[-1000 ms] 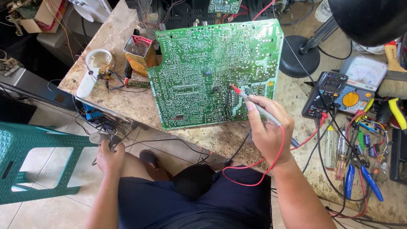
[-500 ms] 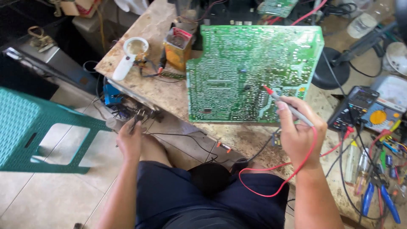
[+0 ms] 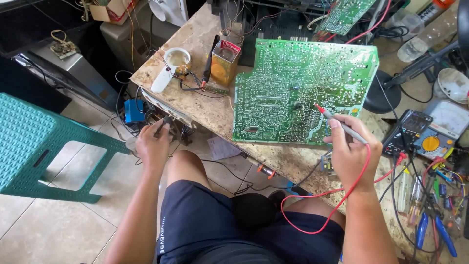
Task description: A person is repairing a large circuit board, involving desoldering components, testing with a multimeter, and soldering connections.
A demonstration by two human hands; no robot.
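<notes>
Large green circuit board [image 3: 298,93], solder side up, lies on the mottled stone bench [image 3: 210,110]. Right hand [image 3: 352,151] pinches a red-tipped grey probe [image 3: 337,122], tip touching the board. Left hand [image 3: 152,145] pinches a black probe [image 3: 163,123] at the bench edge.

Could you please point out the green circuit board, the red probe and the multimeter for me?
green circuit board [image 3: 273,93], head view, on its bare solder side.
red probe [image 3: 337,122], head view, mid-shaft, above the right hand's grip.
multimeter [image 3: 430,143], head view, on its yellow dial.
</notes>
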